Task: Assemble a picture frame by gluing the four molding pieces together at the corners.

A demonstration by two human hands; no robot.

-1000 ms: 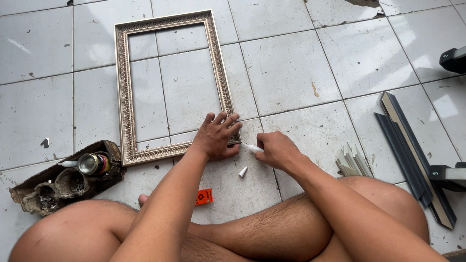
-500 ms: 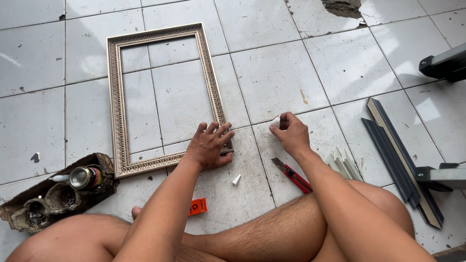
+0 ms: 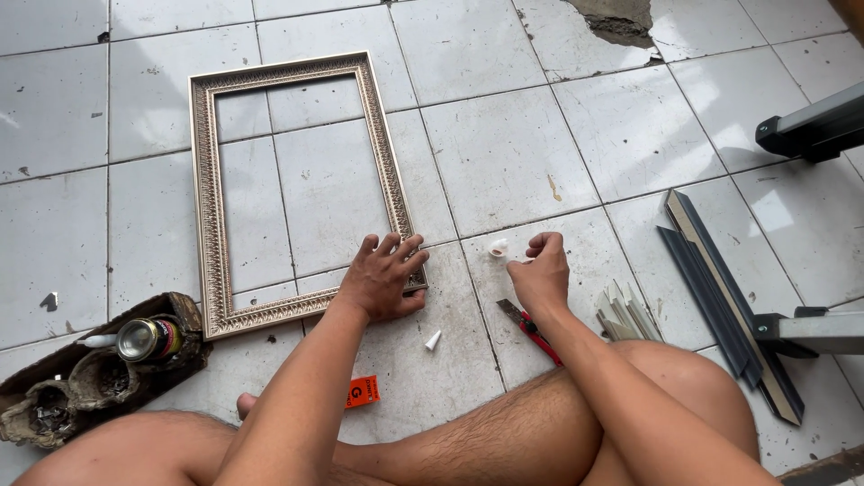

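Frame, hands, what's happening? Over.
Left hand flat on frame corner. Right hand pinches something small beside white cap. Red-handled tool under right wrist.

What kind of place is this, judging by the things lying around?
Probably an informal home workshop for picture framing, with the work done on a worn tiled floor. An ornate frame lies under the left hand, spare moulding strips lie nearby, and a small can sits on a scrap tray.

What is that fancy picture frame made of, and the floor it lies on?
The picture frame looks like moulded wood or plastic with a dull gold finish; its repeating embossed pattern suggests moulding. The floor is glazed white ceramic tile: shiny, with grout lines and a chipped patch.
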